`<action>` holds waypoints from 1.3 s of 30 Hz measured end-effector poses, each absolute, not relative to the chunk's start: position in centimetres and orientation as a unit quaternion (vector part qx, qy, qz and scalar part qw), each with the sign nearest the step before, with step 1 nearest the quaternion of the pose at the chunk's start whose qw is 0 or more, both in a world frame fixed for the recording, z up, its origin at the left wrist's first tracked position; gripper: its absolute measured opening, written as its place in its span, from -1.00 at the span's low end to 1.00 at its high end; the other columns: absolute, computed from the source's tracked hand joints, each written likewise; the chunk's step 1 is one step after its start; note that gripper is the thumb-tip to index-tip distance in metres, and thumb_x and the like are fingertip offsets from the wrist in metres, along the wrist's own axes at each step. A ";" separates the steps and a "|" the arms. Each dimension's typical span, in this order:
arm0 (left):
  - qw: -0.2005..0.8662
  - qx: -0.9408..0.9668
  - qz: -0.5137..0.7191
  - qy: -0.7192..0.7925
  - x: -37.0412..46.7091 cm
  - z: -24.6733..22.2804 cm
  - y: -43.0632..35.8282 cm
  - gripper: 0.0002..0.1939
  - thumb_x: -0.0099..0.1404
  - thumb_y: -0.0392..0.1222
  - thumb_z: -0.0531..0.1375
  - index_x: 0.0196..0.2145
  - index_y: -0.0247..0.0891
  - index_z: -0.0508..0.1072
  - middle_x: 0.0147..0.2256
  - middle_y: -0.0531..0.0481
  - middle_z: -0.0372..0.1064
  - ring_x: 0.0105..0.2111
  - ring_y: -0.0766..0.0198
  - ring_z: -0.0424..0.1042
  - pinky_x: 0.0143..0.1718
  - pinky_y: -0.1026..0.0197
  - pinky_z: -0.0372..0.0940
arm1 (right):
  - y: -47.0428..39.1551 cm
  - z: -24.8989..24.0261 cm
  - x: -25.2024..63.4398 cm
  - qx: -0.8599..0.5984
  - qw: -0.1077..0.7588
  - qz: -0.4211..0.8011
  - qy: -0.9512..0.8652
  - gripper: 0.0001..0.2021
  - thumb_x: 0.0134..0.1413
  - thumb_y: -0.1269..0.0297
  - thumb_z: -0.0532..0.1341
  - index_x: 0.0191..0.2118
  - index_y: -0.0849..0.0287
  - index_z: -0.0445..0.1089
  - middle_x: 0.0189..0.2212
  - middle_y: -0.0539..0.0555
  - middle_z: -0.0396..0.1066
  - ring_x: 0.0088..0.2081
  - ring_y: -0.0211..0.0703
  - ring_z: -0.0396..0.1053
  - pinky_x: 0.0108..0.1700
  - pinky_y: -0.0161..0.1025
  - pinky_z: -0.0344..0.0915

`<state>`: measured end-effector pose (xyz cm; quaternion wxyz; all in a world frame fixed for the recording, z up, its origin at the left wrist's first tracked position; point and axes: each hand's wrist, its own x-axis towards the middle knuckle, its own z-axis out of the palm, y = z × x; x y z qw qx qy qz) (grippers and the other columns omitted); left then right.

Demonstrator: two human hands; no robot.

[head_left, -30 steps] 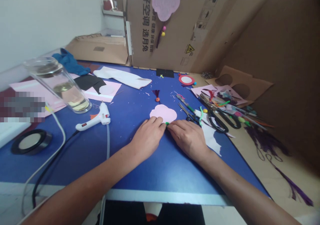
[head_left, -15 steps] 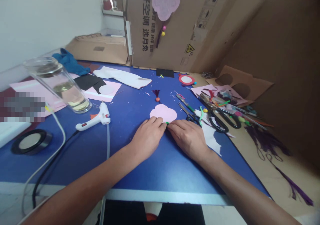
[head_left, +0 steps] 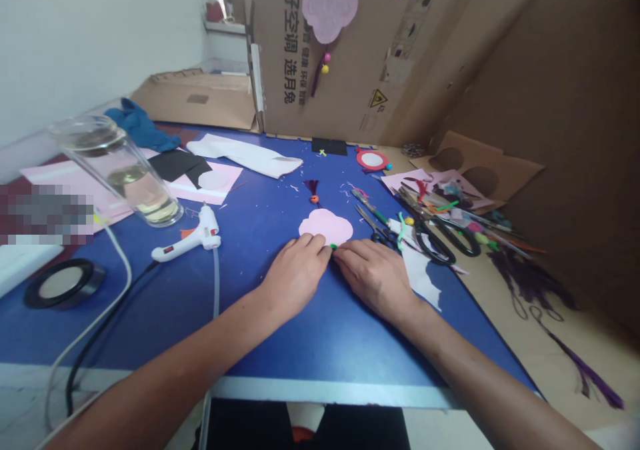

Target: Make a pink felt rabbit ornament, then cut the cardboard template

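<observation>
A pink cloud-shaped paper piece (head_left: 327,226) lies flat on the blue table. At its lower edge is a small green piece (head_left: 334,247), between the fingertips of both hands. My left hand (head_left: 300,270) is closed, its fingers pressed together at the green piece and the paper's lower left edge. My right hand (head_left: 375,273) is closed too, its fingertips at the green piece from the right. Above the paper lies an orange bead (head_left: 314,199) with a dark purple tassel (head_left: 311,187).
A white glue gun (head_left: 193,237), a tilted glass jar (head_left: 135,177) and black tape (head_left: 63,283) are on the left. Scissors (head_left: 375,227), larger scissors (head_left: 430,237) and scraps lie on the right. A pink ornament (head_left: 330,7) hangs on the cardboard behind.
</observation>
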<state>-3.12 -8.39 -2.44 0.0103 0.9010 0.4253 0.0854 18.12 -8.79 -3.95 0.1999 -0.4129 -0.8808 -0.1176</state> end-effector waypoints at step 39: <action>-0.001 0.904 0.082 0.419 -3.3 -2.7 -8.4 -0.64 0.53 -0.45 0.06 0.15 -0.36 0.52 -0.01 -0.23 0.48 0.03 -0.03 0.44 -0.04 -0.01 0.42 | -8.3 -5.1 18.5 -0.473 0.225 -0.100 -0.846 -0.57 0.46 0.55 0.11 0.12 0.05 0.67 -0.13 0.17 0.58 -0.19 -0.06 0.47 -0.17 -0.17 0.35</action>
